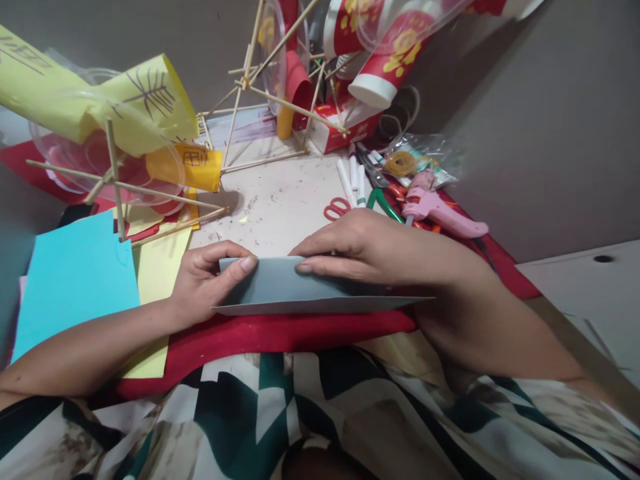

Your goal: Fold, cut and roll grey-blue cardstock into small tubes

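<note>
A grey-blue sheet of paper [320, 283], folded lengthwise, lies in front of me near the table's front edge. My left hand [213, 277] pinches its left end, thumb on the near face and fingers behind. On the top edge, right of the middle, rests my right hand [355, 250], its thumb and fingers closed on the paper. The lower flap of the sheet sticks out toward me. Part of the right end is hidden under my right hand.
Left are a cyan sheet [75, 280] and yellow paper [160, 287]. Stick frames [245, 83] stand behind, with paper cups [390, 67]. Red-handled scissors [337, 209], markers [353, 177] and a pink glue gun [445, 210] lie right. Red cloth [290, 331] covers the front edge.
</note>
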